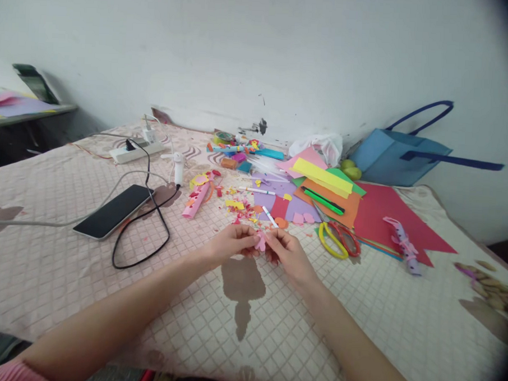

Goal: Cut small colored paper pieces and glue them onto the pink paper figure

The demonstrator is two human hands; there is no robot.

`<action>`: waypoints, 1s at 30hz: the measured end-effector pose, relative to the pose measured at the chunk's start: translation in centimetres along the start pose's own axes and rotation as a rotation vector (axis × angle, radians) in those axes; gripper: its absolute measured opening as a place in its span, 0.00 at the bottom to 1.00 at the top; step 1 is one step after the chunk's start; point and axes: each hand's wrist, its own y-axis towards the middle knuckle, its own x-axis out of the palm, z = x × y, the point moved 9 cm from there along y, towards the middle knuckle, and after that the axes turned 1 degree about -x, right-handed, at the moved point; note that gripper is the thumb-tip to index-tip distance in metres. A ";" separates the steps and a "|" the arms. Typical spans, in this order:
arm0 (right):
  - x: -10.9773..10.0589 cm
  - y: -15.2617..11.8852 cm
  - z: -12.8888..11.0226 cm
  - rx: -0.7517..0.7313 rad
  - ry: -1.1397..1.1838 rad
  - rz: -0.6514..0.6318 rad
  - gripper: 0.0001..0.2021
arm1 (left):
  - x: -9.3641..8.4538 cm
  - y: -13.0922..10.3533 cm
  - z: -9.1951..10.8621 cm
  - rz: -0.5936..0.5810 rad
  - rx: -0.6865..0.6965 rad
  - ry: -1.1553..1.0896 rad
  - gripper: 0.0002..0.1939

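A small pink paper piece is pinched between my two hands, just above the tablecloth. My left hand grips its left side with thumb and fingers. On its right side the fingers of my right hand are closed. Small red, yellow and pink paper scraps lie right behind the hands, with a white marker beside them. Yellow-handled and red-handled scissors rest to the right of my right hand.
A tablet and black cable lie left, near a power strip. A decorated pink paper roll stands behind-left. Coloured sheets, a purple roll and a blue bag are right.
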 end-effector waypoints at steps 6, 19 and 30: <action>-3.0 0.3 -1.5 -0.131 -0.329 0.173 0.11 | -5.0 0.3 3.3 0.288 0.200 0.222 0.12; -0.2 2.3 -2.0 -0.289 -1.047 0.039 0.05 | -7.6 -1.0 1.8 0.257 0.144 0.415 0.12; 4.9 2.7 -1.9 -0.417 -1.181 -0.207 0.08 | -7.9 -1.5 1.3 0.223 0.109 0.401 0.11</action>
